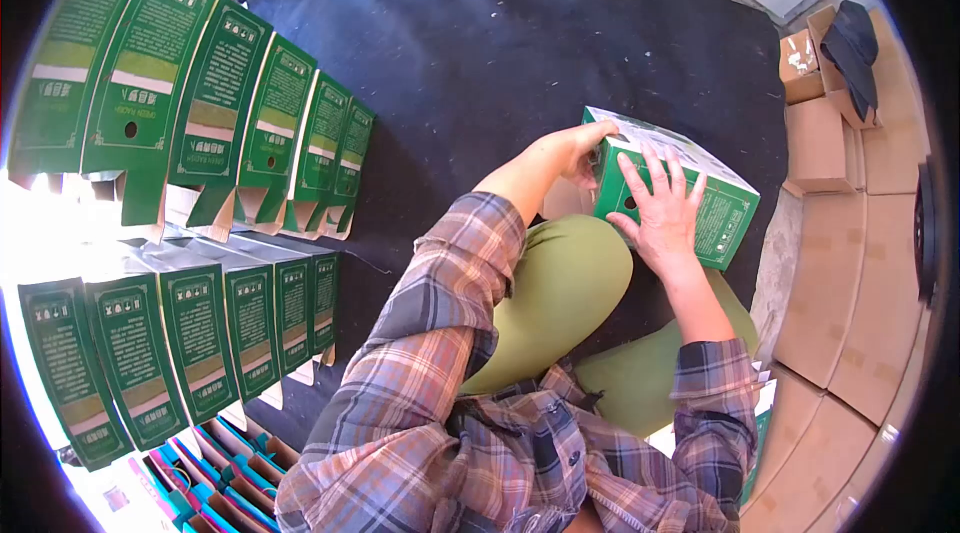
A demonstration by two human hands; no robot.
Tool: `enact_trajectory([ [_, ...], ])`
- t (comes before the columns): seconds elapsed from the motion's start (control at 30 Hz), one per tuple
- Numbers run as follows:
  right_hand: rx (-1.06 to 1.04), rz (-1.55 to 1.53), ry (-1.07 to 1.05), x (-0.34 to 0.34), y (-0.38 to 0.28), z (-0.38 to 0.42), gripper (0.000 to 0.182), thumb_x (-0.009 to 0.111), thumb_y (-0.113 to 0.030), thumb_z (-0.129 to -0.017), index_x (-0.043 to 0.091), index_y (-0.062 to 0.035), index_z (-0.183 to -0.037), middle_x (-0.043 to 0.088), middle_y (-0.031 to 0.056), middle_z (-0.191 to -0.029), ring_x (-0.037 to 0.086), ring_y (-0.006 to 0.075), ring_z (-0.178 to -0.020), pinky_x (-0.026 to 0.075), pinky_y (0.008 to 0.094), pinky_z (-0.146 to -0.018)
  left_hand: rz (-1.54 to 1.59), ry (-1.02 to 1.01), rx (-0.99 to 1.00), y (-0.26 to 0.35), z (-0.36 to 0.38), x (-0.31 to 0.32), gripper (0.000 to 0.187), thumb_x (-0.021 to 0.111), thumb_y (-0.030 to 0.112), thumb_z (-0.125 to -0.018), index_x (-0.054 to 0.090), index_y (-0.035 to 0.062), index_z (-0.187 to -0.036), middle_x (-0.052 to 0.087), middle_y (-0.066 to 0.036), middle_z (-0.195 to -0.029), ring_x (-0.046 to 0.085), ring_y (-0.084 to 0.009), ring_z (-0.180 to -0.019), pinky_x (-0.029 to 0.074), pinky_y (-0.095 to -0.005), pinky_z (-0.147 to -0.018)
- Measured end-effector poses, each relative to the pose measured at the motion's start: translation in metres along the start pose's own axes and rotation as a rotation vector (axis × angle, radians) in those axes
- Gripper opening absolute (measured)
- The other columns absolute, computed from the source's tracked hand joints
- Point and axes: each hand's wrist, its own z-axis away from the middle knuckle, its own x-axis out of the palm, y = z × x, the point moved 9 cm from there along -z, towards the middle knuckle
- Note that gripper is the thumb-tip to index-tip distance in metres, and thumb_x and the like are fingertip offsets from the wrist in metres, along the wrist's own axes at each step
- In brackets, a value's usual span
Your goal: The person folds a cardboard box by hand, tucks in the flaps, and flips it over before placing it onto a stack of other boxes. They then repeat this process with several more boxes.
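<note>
A green printed cardboard box point(725, 218) with a white-and-grey top rests in front of my knees, lying on its side at a slant. My left hand point(578, 151) is at its left end, with the thumb by the top edge and the fingers curled at the end flap. Those fingers are partly hidden. Across the box's green side panel lies my right hand point(660, 211), fingers spread and flat, near a round hole in the panel. A bit of brown cardboard point(566, 201) shows below my left hand.
On the left stand two rows of similar green boxes, an upper row point(205, 113) and a lower row point(195, 333). Blue and brown cardboard pieces point(235, 473) are below them. Brown cartons point(820, 283) line the right side, one bearing a dark cap point(852, 53). Black sheeting point(480, 43) covers the floor.
</note>
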Motion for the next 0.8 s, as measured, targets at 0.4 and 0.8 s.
enact_trajectory([
  [0.4, 0.035, 0.121, -0.042, 0.005, -0.024, -0.015, 0.086, 0.075, -0.049, -0.067, 0.036, -0.0337, -0.142, 0.034, 0.0053, -0.144, 0.030, 0.0295, -0.133, 0.017, 0.0684, -0.103, -0.271, 0.131, 0.154, -0.007, 0.020, -0.034, 0.098, 0.035, 0.077, -0.082, 0.039, -0.0053, -0.135, 0.056, -0.029, -0.117, 0.061, -0.0343, -0.092, 0.053, -0.0451, -0.077],
  [0.8, 0.030, 0.140, 0.016, 0.008, -0.028, -0.015, 0.089, 0.079, -0.033, -0.068, 0.032, -0.0310, -0.144, 0.032, 0.0027, -0.148, 0.028, 0.0279, -0.137, 0.018, 0.0648, -0.104, 0.551, 1.185, 0.506, -0.305, 0.240, -0.252, 0.048, 0.064, 0.043, -0.084, 0.060, 0.0118, -0.120, 0.060, -0.001, -0.106, 0.053, -0.0148, -0.091, 0.043, -0.0346, -0.074],
])
